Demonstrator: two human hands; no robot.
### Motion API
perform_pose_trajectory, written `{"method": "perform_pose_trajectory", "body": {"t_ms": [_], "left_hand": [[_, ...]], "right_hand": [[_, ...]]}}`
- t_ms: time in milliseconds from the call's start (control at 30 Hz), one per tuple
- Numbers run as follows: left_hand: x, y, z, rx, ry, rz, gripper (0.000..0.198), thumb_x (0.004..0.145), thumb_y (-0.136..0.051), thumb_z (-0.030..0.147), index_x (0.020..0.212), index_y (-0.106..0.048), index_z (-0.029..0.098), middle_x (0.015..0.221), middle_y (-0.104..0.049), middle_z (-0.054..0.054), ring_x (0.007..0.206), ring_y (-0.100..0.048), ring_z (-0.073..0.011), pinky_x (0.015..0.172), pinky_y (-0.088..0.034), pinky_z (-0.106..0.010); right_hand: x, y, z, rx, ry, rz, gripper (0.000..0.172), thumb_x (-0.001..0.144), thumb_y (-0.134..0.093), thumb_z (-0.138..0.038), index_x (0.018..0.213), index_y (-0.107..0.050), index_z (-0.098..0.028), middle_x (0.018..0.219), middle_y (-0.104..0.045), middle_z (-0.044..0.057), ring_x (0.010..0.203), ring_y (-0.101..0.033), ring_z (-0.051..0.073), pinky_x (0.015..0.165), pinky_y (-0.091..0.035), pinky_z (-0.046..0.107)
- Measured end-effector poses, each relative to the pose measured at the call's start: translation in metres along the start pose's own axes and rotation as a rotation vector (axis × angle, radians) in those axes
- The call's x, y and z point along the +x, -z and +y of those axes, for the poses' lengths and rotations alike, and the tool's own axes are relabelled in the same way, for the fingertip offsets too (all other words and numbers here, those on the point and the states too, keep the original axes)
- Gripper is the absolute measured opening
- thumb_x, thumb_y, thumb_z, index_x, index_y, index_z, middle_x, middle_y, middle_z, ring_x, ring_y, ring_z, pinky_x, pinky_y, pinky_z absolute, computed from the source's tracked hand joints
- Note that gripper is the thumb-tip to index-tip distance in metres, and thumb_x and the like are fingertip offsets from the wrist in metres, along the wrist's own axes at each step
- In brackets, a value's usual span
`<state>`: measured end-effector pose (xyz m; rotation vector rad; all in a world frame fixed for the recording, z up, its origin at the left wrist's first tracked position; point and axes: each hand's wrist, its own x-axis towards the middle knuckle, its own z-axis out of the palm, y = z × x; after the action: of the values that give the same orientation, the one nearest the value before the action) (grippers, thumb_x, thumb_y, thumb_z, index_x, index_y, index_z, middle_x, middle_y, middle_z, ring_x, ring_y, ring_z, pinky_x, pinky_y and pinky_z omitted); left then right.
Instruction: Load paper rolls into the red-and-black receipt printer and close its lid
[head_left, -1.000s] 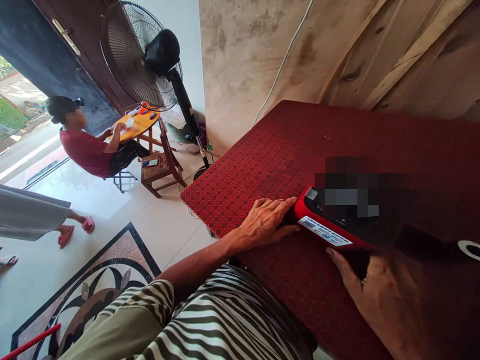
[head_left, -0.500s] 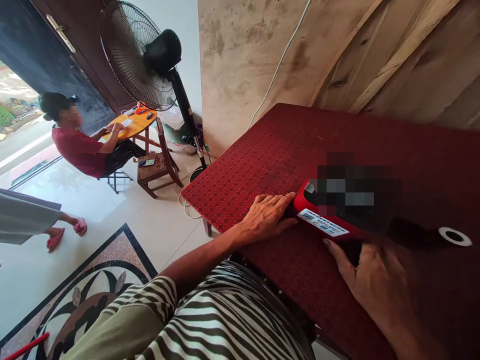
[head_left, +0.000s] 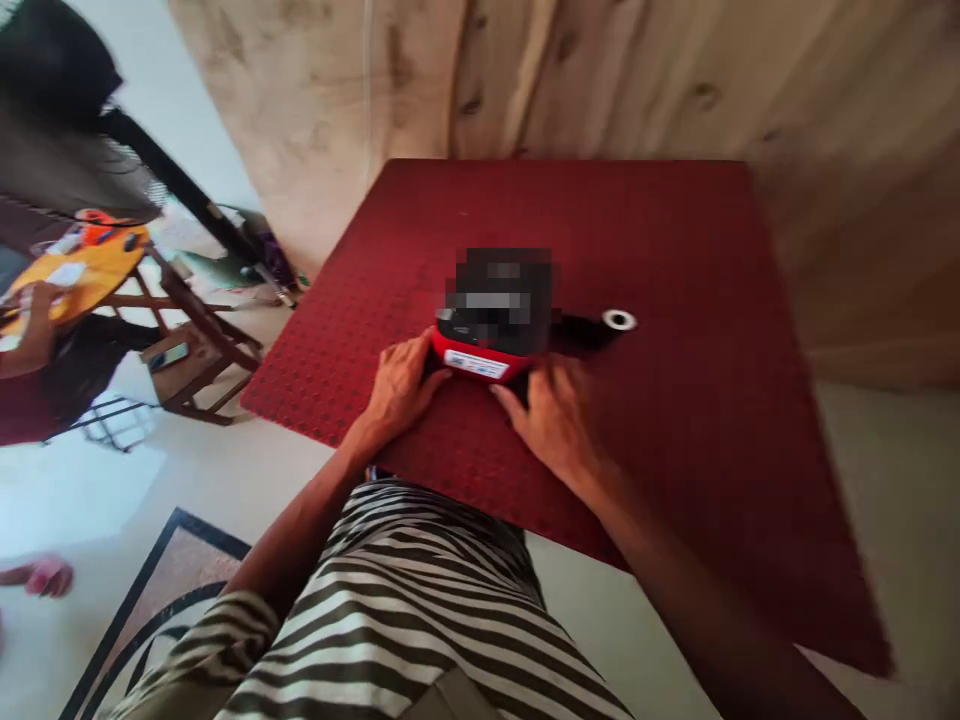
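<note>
On the red patterned tabletop sits a red-and-black boxy device, its top blurred out. A white printed label is on its near side. My left hand holds the device's left end, fingers along its side and thumb at the near edge. At the right end, my right hand grips it, with the thumb near the label's corner and the fingertips partly hidden. Beyond that hand lies a dark roll with a white ring-shaped end; whether it touches the device I cannot tell.
The red table reaches back to a wooden panel wall. A standing fan and a wooden chair are to the left. Another person's arm rests by a small yellow table.
My view has swung right, so the table and device now sit nearer the middle. Both hands stay at the device's two ends.
</note>
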<state>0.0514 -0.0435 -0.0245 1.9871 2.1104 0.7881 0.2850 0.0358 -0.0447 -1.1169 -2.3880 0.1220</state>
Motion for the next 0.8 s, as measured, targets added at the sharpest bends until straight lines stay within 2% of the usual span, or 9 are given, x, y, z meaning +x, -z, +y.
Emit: {"method": "perform_pose_trajectory", "body": {"t_ms": [67, 167, 233, 367, 500, 633, 800], "left_hand": [[0.002, 0.001, -0.001, -0.017, -0.012, 0.008, 0.047, 0.108, -0.057, 0.045, 0.143, -0.053, 0.015, 0.131, -0.073, -0.016, 0.126, -0.068, -0.0302, 0.11, -0.05, -0.047], [0.004, 0.004, 0.0, -0.019, -0.021, 0.024, 0.04, 0.108, -0.056, 0.048, 0.134, -0.057, 0.018, 0.119, -0.074, -0.012, 0.114, -0.07, -0.0282, 0.105, -0.052, -0.045], [0.004, 0.006, 0.002, -0.008, -0.01, 0.031, 0.036, 0.108, -0.055, 0.051, 0.126, -0.06, 0.02, 0.118, -0.074, -0.01, 0.113, -0.07, -0.0273, 0.103, -0.052, -0.043], [0.003, 0.007, 0.006, 0.031, -0.016, 0.059, 0.033, 0.108, -0.056, 0.053, 0.117, -0.062, 0.021, 0.11, -0.075, -0.007, 0.103, -0.071, -0.0251, 0.097, -0.054, -0.04], [0.003, 0.006, 0.007, 0.081, -0.021, 0.083, 0.025, 0.107, -0.058, 0.047, 0.112, -0.063, 0.023, 0.108, -0.076, -0.006, 0.101, -0.072, -0.0246, 0.094, -0.055, -0.04], [0.002, 0.006, 0.008, 0.098, -0.025, 0.091, 0.019, 0.106, -0.057, 0.038, 0.118, -0.062, 0.024, 0.114, -0.076, -0.008, 0.105, -0.072, -0.0254, 0.095, -0.056, -0.042], [0.0, 0.007, 0.008, 0.075, 0.005, 0.02, 0.035, 0.102, -0.061, 0.036, 0.135, -0.058, 0.026, 0.122, -0.075, -0.01, 0.112, -0.072, -0.0286, 0.101, -0.056, -0.049]], "right_hand": [[0.002, 0.002, -0.004, 0.001, -0.015, -0.048, 0.053, 0.107, -0.053, -0.049, 0.133, -0.062, -0.003, 0.127, -0.068, 0.03, 0.115, -0.06, 0.041, 0.096, -0.052, 0.057], [0.004, 0.005, -0.007, -0.019, -0.054, -0.077, 0.055, 0.106, -0.057, -0.046, 0.138, -0.06, -0.001, 0.131, -0.067, 0.031, 0.115, -0.061, 0.041, 0.095, -0.052, 0.055], [0.003, 0.007, -0.008, -0.028, -0.057, -0.085, 0.056, 0.107, -0.058, -0.046, 0.14, -0.059, -0.001, 0.134, -0.067, 0.031, 0.113, -0.061, 0.04, 0.094, -0.053, 0.054], [0.0, 0.01, -0.008, -0.033, -0.04, -0.057, 0.056, 0.108, -0.055, -0.047, 0.141, -0.057, -0.002, 0.133, -0.068, 0.03, 0.11, -0.063, 0.039, 0.091, -0.054, 0.053], [0.0, 0.011, -0.006, -0.005, -0.049, -0.029, 0.051, 0.11, -0.051, -0.046, 0.142, -0.054, -0.007, 0.129, -0.069, 0.028, 0.11, -0.064, 0.039, 0.089, -0.054, 0.053], [0.0, 0.014, -0.004, 0.043, -0.06, -0.046, 0.048, 0.11, -0.048, -0.044, 0.146, -0.049, -0.012, 0.132, -0.068, 0.026, 0.113, -0.063, 0.039, 0.088, -0.054, 0.054], [0.0, 0.016, -0.002, 0.099, -0.088, -0.066, 0.051, 0.11, -0.045, -0.045, 0.149, -0.045, -0.013, 0.131, -0.067, 0.026, 0.114, -0.063, 0.04, 0.089, -0.054, 0.056]]}}
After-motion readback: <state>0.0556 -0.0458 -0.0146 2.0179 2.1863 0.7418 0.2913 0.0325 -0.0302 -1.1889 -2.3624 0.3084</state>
